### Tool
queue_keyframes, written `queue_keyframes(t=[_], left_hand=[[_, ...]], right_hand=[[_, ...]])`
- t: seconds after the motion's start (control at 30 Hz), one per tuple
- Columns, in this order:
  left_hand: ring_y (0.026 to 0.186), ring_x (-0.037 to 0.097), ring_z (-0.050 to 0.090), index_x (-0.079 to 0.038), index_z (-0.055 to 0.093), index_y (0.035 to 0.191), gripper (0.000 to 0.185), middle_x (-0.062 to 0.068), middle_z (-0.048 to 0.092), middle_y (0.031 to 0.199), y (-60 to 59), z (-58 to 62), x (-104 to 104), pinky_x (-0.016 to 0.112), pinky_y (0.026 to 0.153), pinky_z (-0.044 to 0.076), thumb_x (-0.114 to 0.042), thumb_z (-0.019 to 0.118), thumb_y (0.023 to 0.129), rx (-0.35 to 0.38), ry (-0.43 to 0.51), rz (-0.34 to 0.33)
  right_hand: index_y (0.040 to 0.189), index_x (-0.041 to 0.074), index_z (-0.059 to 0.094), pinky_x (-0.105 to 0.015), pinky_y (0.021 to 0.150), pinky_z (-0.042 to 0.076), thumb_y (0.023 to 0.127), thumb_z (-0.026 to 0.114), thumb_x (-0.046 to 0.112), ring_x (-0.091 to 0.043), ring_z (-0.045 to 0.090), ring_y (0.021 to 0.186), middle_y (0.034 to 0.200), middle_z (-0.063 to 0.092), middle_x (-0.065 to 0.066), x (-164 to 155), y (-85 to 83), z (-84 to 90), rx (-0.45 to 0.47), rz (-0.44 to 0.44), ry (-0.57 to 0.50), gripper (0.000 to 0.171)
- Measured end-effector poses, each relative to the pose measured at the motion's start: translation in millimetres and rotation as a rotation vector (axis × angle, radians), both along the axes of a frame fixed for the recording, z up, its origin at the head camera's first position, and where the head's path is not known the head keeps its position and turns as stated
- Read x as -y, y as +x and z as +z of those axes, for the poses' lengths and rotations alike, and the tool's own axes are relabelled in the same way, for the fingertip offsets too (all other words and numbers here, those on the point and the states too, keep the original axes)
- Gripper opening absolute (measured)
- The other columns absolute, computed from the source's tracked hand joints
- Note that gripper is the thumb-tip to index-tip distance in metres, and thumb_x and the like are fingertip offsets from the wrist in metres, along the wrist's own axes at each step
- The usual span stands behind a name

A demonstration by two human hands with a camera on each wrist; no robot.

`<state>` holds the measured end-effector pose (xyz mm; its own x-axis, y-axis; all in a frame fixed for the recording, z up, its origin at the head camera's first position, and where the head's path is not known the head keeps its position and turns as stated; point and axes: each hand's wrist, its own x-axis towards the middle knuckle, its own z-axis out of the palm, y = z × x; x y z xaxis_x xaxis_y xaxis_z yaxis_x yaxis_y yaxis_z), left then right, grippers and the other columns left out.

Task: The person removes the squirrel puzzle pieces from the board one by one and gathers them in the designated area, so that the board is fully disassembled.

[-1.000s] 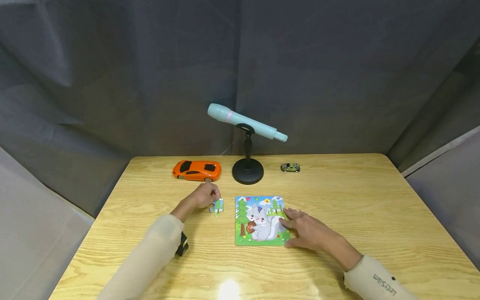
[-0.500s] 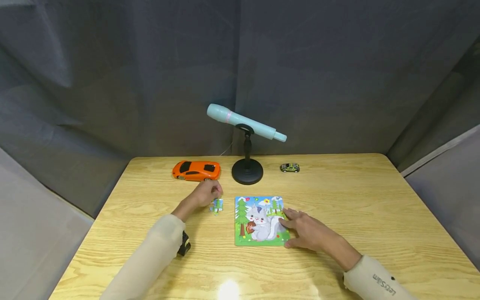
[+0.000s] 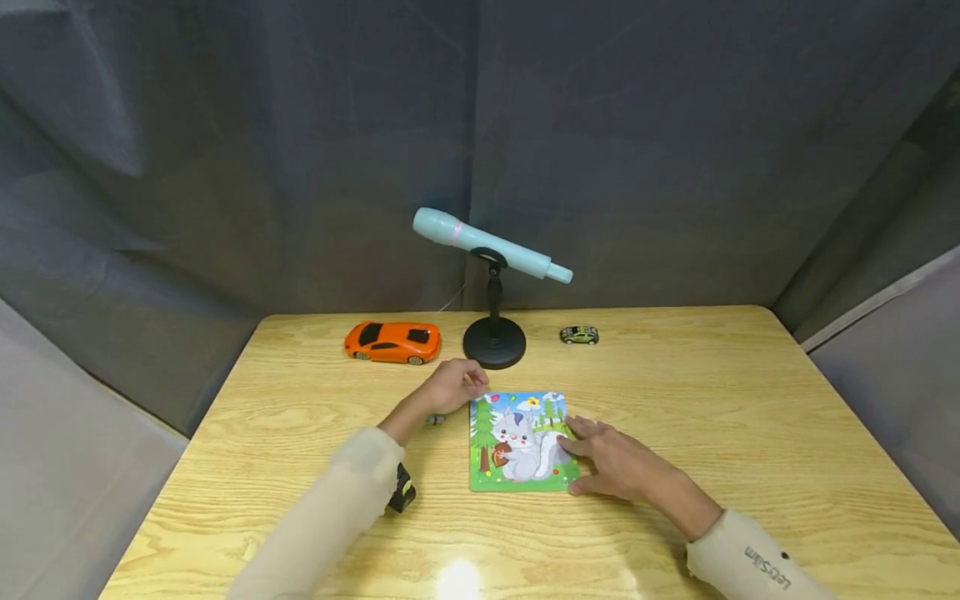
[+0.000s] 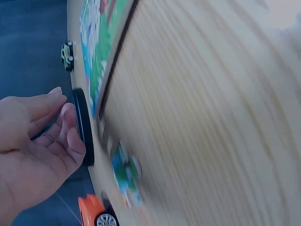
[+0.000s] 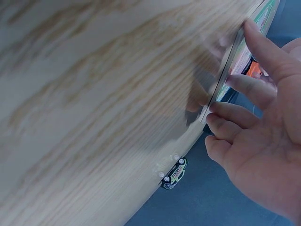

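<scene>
A squirrel puzzle board lies flat in the middle of the wooden table. My left hand hovers at the board's top left corner with loosely curled fingers and holds nothing; the left wrist view shows its empty palm. A loose puzzle piece lies on the table just behind that wrist, and shows blurred in the left wrist view. My right hand rests open on the board's right edge, with straight fingertips touching the board's rim.
A black microphone stand holding a pale blue microphone stands just behind the board. An orange toy car sits back left, and a small green toy car back right. Dark curtains enclose the table.
My left hand let go of the loose puzzle piece and moved right to the board's top left corner. The piece stays on the table. The right hand has not moved.
</scene>
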<state>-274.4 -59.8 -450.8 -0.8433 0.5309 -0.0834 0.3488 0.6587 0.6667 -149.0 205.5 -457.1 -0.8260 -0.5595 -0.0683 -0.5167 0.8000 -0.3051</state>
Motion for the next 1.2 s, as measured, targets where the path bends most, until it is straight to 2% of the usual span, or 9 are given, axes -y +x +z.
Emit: queue_keyframes(t=[0.27,0.57,0.83,1.0,1.2], left_hand=[[0.076,0.013,0.053,-0.003,0.061,0.095,0.017,0.004,0.059,0.088,8.7,-2.3,-27,0.025,0.069,0.043,-0.009,0.065,0.080,0.042,0.014,-0.030],[0.094,0.020,0.053,-0.006,0.062,0.099,0.028,0.006,0.059,0.098,17.9,-5.3,-49,0.026,0.080,0.040,-0.014,0.071,0.074,0.035,0.006,-0.103],[0.090,0.014,0.049,-0.013,0.063,0.100,0.030,0.000,0.053,0.098,22.1,-7.8,-58,0.024,0.075,0.040,-0.022,0.073,0.072,0.023,-0.081,-0.110],[0.085,0.012,0.048,-0.015,0.064,0.101,0.032,0.001,0.051,0.098,23.2,-9.7,-60,0.024,0.073,0.040,-0.023,0.074,0.071,-0.001,-0.109,-0.109],[0.081,0.010,0.046,-0.018,0.063,0.101,0.033,0.000,0.047,0.098,23.6,-13.1,-61,0.025,0.070,0.040,-0.024,0.074,0.070,0.012,-0.129,-0.094]], right_hand=[[0.123,0.004,0.051,-0.051,0.096,0.025,0.070,0.067,0.044,-0.038,0.030,0.122,0.136,0.031,-0.020,0,0.3,0.7,0.007,-0.007,-0.001,0.068],[0.122,0.004,0.051,-0.051,0.095,0.026,0.070,0.067,0.044,-0.038,0.031,0.122,0.136,0.032,-0.020,0,-0.3,0.4,0.002,0.000,0.003,0.068],[0.122,0.003,0.051,-0.052,0.094,0.027,0.070,0.068,0.043,-0.038,0.031,0.121,0.135,0.033,-0.021,1,-1.3,2.1,0.007,0.009,-0.005,0.067],[0.122,0.003,0.052,-0.051,0.094,0.028,0.070,0.068,0.043,-0.038,0.032,0.121,0.135,0.033,-0.021,1,-0.7,2.8,0.000,0.006,0.003,0.067],[0.122,0.003,0.052,-0.051,0.094,0.027,0.070,0.068,0.043,-0.038,0.032,0.121,0.135,0.033,-0.021,1,-1.3,3.4,0.008,0.005,0.005,0.067]])
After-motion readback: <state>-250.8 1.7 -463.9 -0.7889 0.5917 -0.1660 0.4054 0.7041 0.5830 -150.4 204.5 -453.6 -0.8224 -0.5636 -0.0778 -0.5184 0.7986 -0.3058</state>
